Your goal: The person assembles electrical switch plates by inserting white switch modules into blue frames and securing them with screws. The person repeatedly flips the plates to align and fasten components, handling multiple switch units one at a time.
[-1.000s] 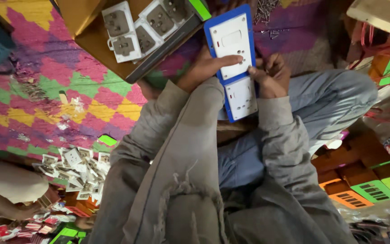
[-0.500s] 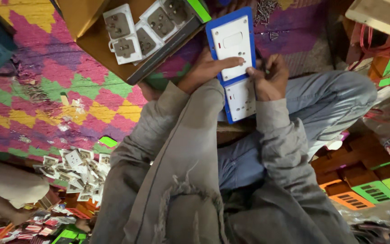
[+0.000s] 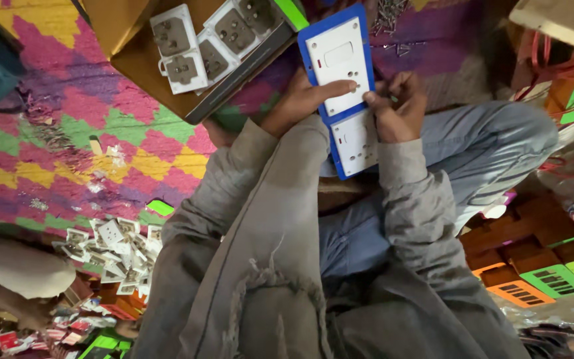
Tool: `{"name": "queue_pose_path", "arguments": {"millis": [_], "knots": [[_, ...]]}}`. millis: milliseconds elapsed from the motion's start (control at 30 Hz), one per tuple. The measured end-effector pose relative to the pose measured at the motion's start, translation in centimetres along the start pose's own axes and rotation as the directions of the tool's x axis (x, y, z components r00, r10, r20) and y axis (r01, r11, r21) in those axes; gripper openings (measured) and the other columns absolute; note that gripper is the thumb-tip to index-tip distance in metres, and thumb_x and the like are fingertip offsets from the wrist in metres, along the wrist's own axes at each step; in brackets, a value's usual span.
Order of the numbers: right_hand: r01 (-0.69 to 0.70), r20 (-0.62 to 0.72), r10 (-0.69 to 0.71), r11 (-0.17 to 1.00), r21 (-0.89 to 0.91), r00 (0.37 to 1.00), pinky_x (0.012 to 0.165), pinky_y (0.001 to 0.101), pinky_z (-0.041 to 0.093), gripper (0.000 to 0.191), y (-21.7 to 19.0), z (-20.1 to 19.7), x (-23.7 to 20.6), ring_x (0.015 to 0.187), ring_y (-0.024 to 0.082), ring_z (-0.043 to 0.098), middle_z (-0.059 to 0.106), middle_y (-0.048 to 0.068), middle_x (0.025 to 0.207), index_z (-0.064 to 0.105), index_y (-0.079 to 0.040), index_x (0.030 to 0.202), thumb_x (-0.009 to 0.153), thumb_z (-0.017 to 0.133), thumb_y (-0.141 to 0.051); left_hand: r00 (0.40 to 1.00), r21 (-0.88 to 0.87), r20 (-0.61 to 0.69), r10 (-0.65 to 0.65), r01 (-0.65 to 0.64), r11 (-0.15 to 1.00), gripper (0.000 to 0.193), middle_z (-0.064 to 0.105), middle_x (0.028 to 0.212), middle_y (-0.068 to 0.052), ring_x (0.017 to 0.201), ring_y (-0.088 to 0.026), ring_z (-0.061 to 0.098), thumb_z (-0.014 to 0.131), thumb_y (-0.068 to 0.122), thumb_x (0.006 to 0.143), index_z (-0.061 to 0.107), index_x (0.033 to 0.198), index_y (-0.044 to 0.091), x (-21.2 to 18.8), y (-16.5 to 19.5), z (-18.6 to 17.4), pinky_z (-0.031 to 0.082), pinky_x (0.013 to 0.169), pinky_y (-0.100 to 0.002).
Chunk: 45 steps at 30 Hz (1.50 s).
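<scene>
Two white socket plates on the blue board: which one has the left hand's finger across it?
The upper white plate, far from the body: the left hand lays a finger along its lower edge. The lower plate sits below the finger, beside the right hand.
</scene>
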State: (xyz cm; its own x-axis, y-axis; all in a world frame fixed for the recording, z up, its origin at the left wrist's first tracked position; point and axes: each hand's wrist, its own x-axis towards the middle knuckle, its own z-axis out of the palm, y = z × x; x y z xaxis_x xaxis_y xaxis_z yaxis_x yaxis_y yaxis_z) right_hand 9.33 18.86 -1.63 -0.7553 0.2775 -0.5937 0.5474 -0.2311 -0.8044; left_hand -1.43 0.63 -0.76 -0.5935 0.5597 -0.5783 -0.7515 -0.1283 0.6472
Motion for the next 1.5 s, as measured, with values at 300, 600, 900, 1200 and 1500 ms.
{"name": "queue_pose_path", "arguments": {"millis": [300,600,900,1200,1500], "knots": [[-0.033,0.027,0.033,0.999,0.006,0.999,0.081,0.0249,0.051,0.028,-2.1,0.2,-2.2,0.092,0.01,0.063,0.068,0.006,0.108,0.061,0.0,0.122,0.099,0.077,-0.001,0.999,-0.049,-0.017,0.033,-0.034,0.998,0.036,0.076,0.111,-0.007,0.101,-0.016,0.074,0.084,0.007,0.09,0.069,0.122,0.002,0.4,-0.9,0.2,0.062,0.088,-0.034],[0.202,0.029,-0.206,0.905,-0.374,0.978,0.086,0.0283,0.059,0.015,-3.6,1.0,-3.0,0.1,0.015,0.071,0.074,0.015,0.117,0.067,0.005,0.113,0.102,0.076,0.0,0.999,-0.073,0.022,-0.036,0.037,0.997,0.034,0.074,0.113,-0.007,0.104,-0.016,0.071,0.081,0.011,0.094,0.07,0.124,0.002,-0.1,-1.2,-0.3,0.058,0.09,-0.032],[0.318,0.079,-0.316,0.846,-0.428,0.945,0.086,0.0321,0.06,0.025,-3.9,0.3,-2.5,0.098,0.021,0.074,0.075,0.016,0.109,0.071,0.005,0.119,0.095,0.07,0.011,0.994,-0.085,0.095,0.057,-0.049,0.995,0.04,0.073,0.113,-0.004,0.104,-0.014,0.07,0.085,0.005,0.089,0.066,0.124,0.003,0.0,-2.0,-0.2,0.06,0.091,-0.031],[0.484,0.11,-0.531,0.644,-0.592,0.84,0.077,0.0353,0.058,0.016,-4.7,2.4,-1.8,0.088,0.031,0.075,0.073,0.02,0.097,0.072,0.003,0.101,0.09,0.07,0.014,0.985,0.017,0.107,0.134,-0.136,0.991,0.041,0.073,0.11,-0.006,0.103,-0.016,0.071,0.091,0.002,0.087,0.068,0.12,0.001,-0.1,-1.7,-0.3,0.062,0.09,-0.033],[0.424,0.026,-0.483,0.742,-0.52,0.875,0.079,0.0327,0.058,0.011,-4.2,1.3,-1.9,0.09,0.025,0.075,0.074,0.02,0.099,0.07,0.004,0.103,0.096,0.066,0.012,0.982,0.188,0.131,0.138,-0.162,0.969,0.047,0.075,0.12,-0.006,0.112,-0.015,0.072,0.089,0.009,0.087,0.067,0.128,0.001,0.6,-2.3,-0.2,0.061,0.097,-0.032]]}}
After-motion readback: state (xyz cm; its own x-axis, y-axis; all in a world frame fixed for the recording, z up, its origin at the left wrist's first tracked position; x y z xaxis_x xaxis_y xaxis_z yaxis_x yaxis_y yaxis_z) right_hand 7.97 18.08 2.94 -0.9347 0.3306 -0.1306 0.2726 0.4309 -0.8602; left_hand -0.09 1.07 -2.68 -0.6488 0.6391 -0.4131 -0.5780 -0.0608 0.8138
